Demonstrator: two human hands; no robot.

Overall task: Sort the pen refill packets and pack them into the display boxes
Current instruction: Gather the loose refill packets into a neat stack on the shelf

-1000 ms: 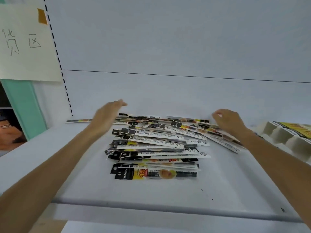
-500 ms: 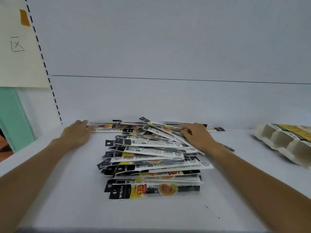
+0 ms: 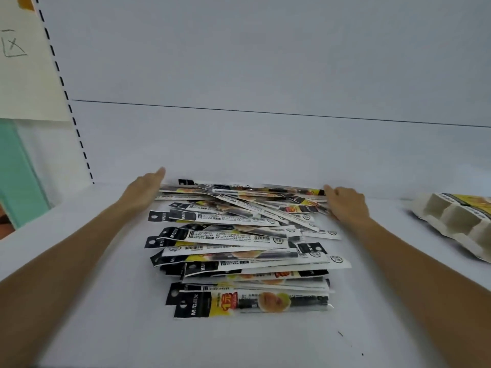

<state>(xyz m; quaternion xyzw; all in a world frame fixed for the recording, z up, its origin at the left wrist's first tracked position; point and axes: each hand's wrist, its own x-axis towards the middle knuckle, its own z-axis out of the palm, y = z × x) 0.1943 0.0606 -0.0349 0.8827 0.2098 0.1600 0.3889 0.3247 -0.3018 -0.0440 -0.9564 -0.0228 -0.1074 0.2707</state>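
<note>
Refill packets (image 3: pixel 239 243) between both hands

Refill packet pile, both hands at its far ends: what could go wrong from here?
1. The pile of refill packets is loose and fanned at mixed angles; squeezing it between the left hand and right hand may buckle or spill packets.
2. Front and back faces are mixed, so types could be mis-sorted.
3. The display box lies off to the right; carried packets might slip.
</note>
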